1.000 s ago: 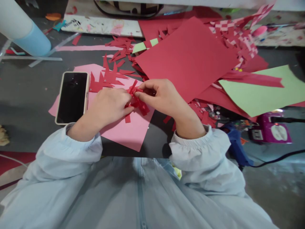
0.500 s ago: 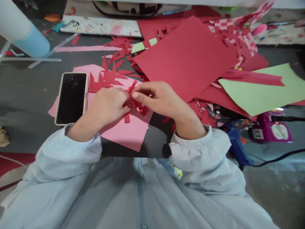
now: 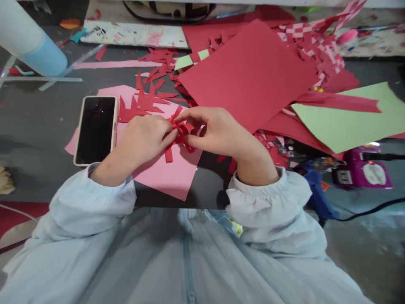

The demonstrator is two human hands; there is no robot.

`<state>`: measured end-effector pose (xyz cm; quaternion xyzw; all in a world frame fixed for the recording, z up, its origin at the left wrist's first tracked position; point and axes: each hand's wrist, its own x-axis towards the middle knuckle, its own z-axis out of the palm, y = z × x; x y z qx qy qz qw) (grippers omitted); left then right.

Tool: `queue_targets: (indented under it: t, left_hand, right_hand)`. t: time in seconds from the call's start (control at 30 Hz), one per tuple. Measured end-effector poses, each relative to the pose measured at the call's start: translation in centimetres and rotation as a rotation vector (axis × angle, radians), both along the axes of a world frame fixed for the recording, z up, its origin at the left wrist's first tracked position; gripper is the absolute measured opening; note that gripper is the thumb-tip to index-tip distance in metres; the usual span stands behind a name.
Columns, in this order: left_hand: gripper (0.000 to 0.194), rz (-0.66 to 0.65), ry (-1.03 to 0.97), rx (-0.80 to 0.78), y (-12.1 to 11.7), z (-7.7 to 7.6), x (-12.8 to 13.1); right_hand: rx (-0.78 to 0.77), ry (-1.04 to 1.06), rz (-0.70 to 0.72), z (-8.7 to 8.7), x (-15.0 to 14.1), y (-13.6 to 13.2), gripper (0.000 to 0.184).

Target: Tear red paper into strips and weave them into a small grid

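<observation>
Between my hands is a cluster of red paper strips (image 3: pixel 182 134), looped and crossing, over a sheet of pink paper (image 3: pixel 167 181). My left hand (image 3: pixel 146 136) is closed, thumb and forefinger pinching the left side of the strips. From the right, my right hand (image 3: pixel 218 130) curves over them, its forefinger at the top and its thumb lower down, with strips between the two. The fingers partly hide how the strips join. Cut red paper pieces with pointed ends (image 3: pixel 144 101) lie just beyond my left hand.
A phone (image 3: pixel 95 131) lies left of my left hand. A large red sheet (image 3: pixel 249 76) and a green sheet (image 3: pixel 354 122) cover the right side. A blue glue gun (image 3: pixel 318 190) and a purple power socket (image 3: pixel 363 171) sit at the right. A white-and-blue bottle (image 3: pixel 47 55) stands back left.
My right thumb has moved down and away from the forefinger, so the right hand's grip is wider. More of the red strips now shows. The left hand has barely moved.
</observation>
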<state>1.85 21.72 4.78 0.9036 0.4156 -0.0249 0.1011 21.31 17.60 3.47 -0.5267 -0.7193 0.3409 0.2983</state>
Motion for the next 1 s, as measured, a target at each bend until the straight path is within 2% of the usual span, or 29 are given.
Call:
queue_targets:
  t: [0.27, 0.4, 0.6, 0.77, 1.0]
  left_hand:
    - [0.049, -0.053, -0.003, 0.058, 0.3, -0.1, 0.0]
    - [0.046, -0.060, 0.000, 0.030, 0.3, 0.2, -0.1]
    - [0.028, -0.136, 0.000, -0.077, 0.5, 1.0, -0.6]
    - [0.027, -0.139, 0.004, -0.057, 0.5, 1.1, -0.6]
    - [0.026, -0.173, 0.017, -0.038, 0.6, 0.7, -0.7]
  right_hand:
    - [-0.056, 0.004, -0.032, 0.4, 0.8, 0.1, 0.037]
    - [-0.080, 0.015, -0.053, 0.2, 0.8, 0.3, 0.029]
    - [-0.110, 0.027, -0.078, 0.0, 0.5, 0.6, 0.024]
    - [-0.111, 0.028, -0.070, -0.4, 0.7, 0.5, 0.021]
    - [-0.080, -0.019, -0.147, -0.2, 0.9, 0.6, 0.016]
